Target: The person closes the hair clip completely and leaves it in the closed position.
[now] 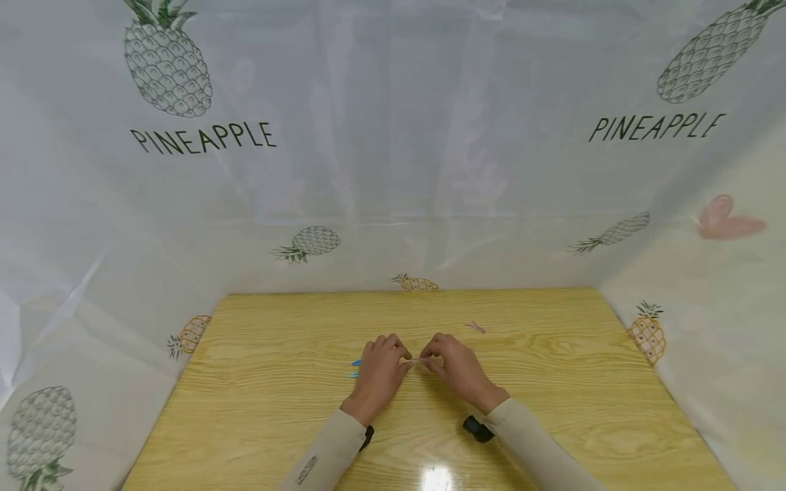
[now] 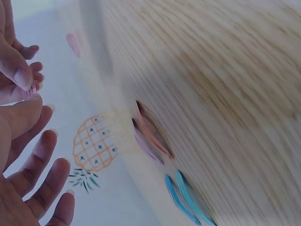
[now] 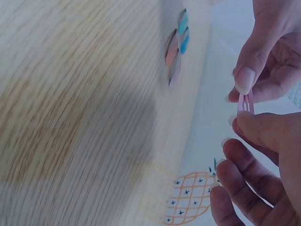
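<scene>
A pink snap hair clip (image 3: 245, 102) is pinched at its two ends, stretched between my hands above the table. My left hand (image 1: 379, 373) grips one end between thumb and forefinger. Thumb and forefinger of my right hand (image 1: 459, 368) grip the other end, and that hand's remaining fingers are loosely bent in the right wrist view. Fingertips cover both ends of the clip; a slotted middle part shows between them.
On the wood-grain table (image 1: 276, 409) lie a coral clip (image 2: 153, 133), a lilac clip (image 2: 146, 147), a blue clip (image 2: 179, 200) and a teal clip (image 2: 192, 197). A pineapple-print sheet (image 1: 393, 170) hangs behind the table and along its sides.
</scene>
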`<action>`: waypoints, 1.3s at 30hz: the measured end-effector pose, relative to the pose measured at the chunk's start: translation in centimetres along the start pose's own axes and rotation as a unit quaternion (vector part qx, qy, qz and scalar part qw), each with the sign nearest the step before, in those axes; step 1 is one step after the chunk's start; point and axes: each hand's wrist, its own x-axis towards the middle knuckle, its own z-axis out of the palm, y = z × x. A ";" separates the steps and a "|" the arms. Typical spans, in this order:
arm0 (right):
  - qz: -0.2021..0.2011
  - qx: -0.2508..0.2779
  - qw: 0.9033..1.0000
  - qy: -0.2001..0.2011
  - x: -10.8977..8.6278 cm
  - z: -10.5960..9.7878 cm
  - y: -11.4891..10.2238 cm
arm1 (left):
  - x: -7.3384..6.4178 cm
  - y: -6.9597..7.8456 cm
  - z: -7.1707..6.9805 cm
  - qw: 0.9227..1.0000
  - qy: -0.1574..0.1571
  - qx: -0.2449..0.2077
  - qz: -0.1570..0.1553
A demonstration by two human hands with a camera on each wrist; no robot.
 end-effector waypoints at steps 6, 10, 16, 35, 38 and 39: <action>-0.027 -0.003 1.000 -0.005 0.2 0.1 -0.7 | -0.8 -0.7 -0.5 1.000 0.011 0.007 0.002; -0.046 -0.003 0.999 -0.008 0.3 0.3 -1.2 | -1.4 -1.1 -0.9 1.000 0.019 0.010 0.012; -0.068 0.008 0.997 -0.029 0.5 0.4 -1.7 | -2.4 -1.7 -1.4 0.999 0.028 0.015 0.030; -0.119 0.074 0.985 -0.103 1.1 0.3 -2.6 | -3.9 -3.6 -3.1 0.994 -0.005 -0.075 0.075; -0.121 0.085 0.982 -0.118 1.3 0.2 -2.7 | -4.0 -3.9 -3.2 0.992 -0.018 -0.093 0.079; -0.124 0.087 0.981 -0.121 1.3 0.1 -2.7 | -4.0 -4.0 -3.2 0.992 -0.023 -0.100 0.079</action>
